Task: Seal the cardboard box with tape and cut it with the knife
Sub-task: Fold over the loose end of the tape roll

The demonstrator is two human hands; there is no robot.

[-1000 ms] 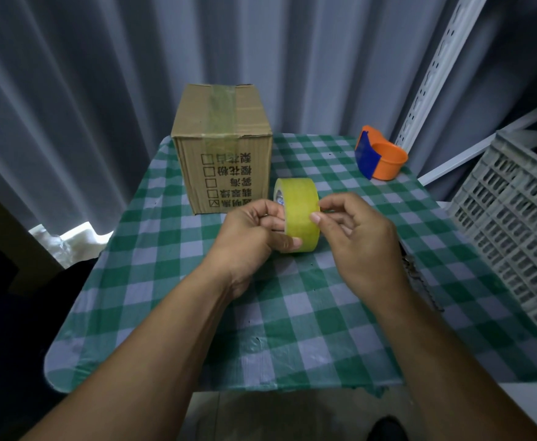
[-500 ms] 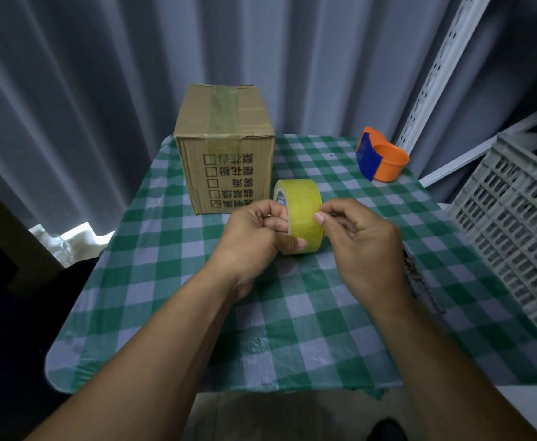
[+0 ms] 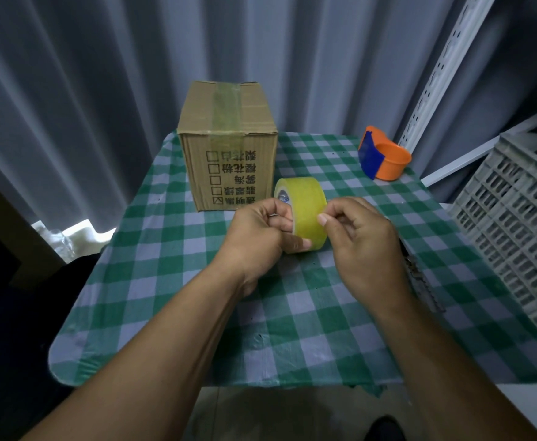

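A brown cardboard box point(image 3: 229, 148) stands at the far left of the table, with a strip of greenish tape over its top seam and down the front. In front of it I hold a yellow tape roll point(image 3: 305, 202) on its edge above the cloth. My left hand point(image 3: 257, 233) grips the roll from the left, thumb under it and fingers in its core. My right hand point(image 3: 362, 237) touches the roll's outer face with thumb and forefinger pinched at the tape surface. A dark serrated blade point(image 3: 420, 281) lies on the cloth, mostly hidden behind my right wrist.
An orange and blue tape dispenser point(image 3: 383, 157) sits at the table's far right corner. A grey plastic crate point(image 3: 521, 224) stands close on the right. The green checked tablecloth point(image 3: 171, 281) covers a small table backed by grey curtains and a white slotted rail point(image 3: 435, 78).
Both hands keep the roll in nearly the same place. My right thumb and forefinger have shifted slightly on the roll's outer face.
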